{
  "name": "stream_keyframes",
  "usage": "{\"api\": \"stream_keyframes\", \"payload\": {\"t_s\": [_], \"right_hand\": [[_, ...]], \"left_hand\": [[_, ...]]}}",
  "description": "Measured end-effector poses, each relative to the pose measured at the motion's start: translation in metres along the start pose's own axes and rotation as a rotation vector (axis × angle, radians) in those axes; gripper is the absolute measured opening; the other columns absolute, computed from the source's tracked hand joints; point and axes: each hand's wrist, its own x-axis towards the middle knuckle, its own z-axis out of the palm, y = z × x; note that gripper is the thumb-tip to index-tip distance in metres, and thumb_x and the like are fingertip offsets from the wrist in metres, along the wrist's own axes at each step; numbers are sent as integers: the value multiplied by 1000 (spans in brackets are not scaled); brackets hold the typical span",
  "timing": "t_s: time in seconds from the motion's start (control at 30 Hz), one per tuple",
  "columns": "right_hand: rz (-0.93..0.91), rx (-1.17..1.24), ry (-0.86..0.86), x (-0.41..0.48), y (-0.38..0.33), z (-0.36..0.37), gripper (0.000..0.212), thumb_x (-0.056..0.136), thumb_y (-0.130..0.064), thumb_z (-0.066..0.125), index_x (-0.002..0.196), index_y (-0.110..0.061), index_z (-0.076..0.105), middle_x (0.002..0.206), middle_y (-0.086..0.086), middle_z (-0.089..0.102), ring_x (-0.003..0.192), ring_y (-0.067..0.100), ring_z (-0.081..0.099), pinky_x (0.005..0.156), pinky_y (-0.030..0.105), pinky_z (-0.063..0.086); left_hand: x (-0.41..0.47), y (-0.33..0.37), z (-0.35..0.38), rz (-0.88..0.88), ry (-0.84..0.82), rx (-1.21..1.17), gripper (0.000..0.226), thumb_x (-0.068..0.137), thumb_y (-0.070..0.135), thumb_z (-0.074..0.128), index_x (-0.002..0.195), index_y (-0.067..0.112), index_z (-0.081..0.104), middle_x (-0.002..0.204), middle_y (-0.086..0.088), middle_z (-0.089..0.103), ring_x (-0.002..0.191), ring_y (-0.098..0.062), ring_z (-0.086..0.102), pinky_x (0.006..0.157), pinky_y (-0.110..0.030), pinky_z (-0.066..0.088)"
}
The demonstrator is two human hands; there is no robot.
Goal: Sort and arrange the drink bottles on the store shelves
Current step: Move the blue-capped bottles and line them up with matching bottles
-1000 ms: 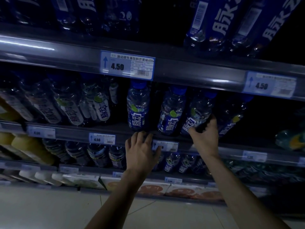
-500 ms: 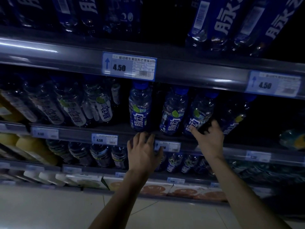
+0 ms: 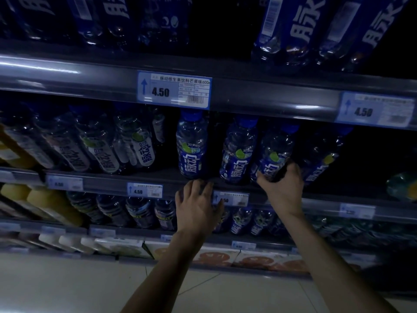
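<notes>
Head view of a dim store aisle, both bare arms raised to the middle shelf (image 3: pixel 158 177). The right hand (image 3: pixel 283 190) is closed around the base of a blue-labelled drink bottle (image 3: pixel 274 154), thumb on the near side of the label and fingers wrapped behind; the bottle leans toward the upper right and its foot sits at the shelf's front lip. Just left of this grip stands a second blue bottle (image 3: pixel 239 152), touching or nearly touching the held one. Further left of the grip, past a dark gap, a third blue bottle (image 3: pixel 191 145) stands upright. Just right of the grip a fourth blue bottle (image 3: pixel 322 157) leans in shadow, its label only partly legible.

The left hand (image 3: pixel 197 204) lies palm-down with fingers loosely spread, holding nothing; its fingertips (image 3: pixel 198 184) rest on the shelf edge directly below the upright third bottle, and its thumb side overlaps a small price tag (image 3: pixel 231 198) on the rail. Well to the left of this hand, white-labelled bottles (image 3: pixel 126 150) lean in a row on the same shelf.

Above both hands, a large price tag (image 3: pixel 173 90) reading 4.50 is fixed to the upper shelf rail, with tall blue bottles (image 3: pixel 316 26) standing over it. Below the hands, a lower shelf holds dark bottles (image 3: pixel 140 210).
</notes>
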Motion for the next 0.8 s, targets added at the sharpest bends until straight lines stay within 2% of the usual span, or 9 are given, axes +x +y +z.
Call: {"api": "stream_keyframes", "payload": {"t_s": [0.07, 0.23, 0.3, 0.37, 0.43, 0.5, 0.63, 0.7, 0.8], "right_hand": [[-8, 6, -31, 1, 0, -1, 49, 75, -31, 78, 111, -21, 48, 103, -8, 42, 79, -9, 36, 74, 9, 31], [31, 69, -63, -2, -2, -1, 51, 76, -37, 76, 115, -27, 44, 110, -5, 47, 96, 8, 46, 80, 15, 36], [79, 111, -28, -8, -4, -3, 67, 76, -42, 75, 130, -23, 41, 121, -5, 46, 107, 8, 45, 90, 20, 37], [81, 133, 79, -17, -8, -5, 73, 77, -45, 73, 136, -18, 38, 125, -4, 42, 112, 7, 42, 97, 21, 36], [-22, 140, 190, -32, -15, -7, 60, 80, -44, 70, 127, -17, 43, 118, -7, 39, 106, 4, 43, 94, 8, 33], [-114, 139, 215, -46, -22, -4, 48, 83, -41, 66, 119, -15, 47, 112, -7, 40, 100, 5, 44, 88, 4, 32], [-110, 155, 172, -60, -40, 11, 37, 87, -27, 65, 117, -11, 52, 107, -6, 46, 99, 11, 51, 87, 17, 41], [-85, 151, 159, -61, -50, 21, 38, 87, -22, 67, 121, -9, 53, 111, 1, 54, 102, 13, 53, 88, 22, 43], [-26, 149, 161, -60, -63, 36, 47, 88, -24, 66, 130, -9, 50, 121, 7, 58, 109, 17, 55, 92, 28, 44]], "left_hand": [[-1, 0, 0, 7, 3, -7, 57, 87, 53, 50, 134, 22, 46, 134, -3, 44, 129, -26, 33, 103, -49, 31], [1, -2, -6, 17, -7, -95, 55, 88, 48, 52, 135, 21, 46, 137, -3, 44, 130, -24, 34, 105, -48, 31], [2, -4, -13, 13, 74, -258, 47, 89, 40, 57, 129, 15, 53, 131, -6, 49, 121, -24, 45, 99, -44, 41], [2, -6, -22, -88, 217, -455, 39, 89, 34, 60, 124, 16, 55, 125, -2, 49, 111, -18, 49, 90, -34, 46], [6, -10, -31, -213, 331, -598, 40, 88, 33, 63, 124, 20, 50, 121, 5, 42, 104, -7, 45, 86, -26, 43], [14, -13, -36, -299, 363, -675, 54, 86, 32, 68, 131, 21, 41, 128, 3, 37, 107, -3, 39, 93, -22, 37], [33, -17, -42, -346, 316, -734, 77, 82, 36, 72, 143, 22, 28, 144, 1, 29, 124, -9, 35, 102, -23, 28], [41, -19, -42, -338, 305, -751, 79, 80, 38, 73, 144, 21, 29, 144, 3, 32, 122, -6, 37, 101, -24, 33], [50, -22, -39, -328, 282, -784, 78, 77, 37, 76, 142, 19, 36, 138, 3, 42, 121, -8, 43, 96, -28, 41]]}}
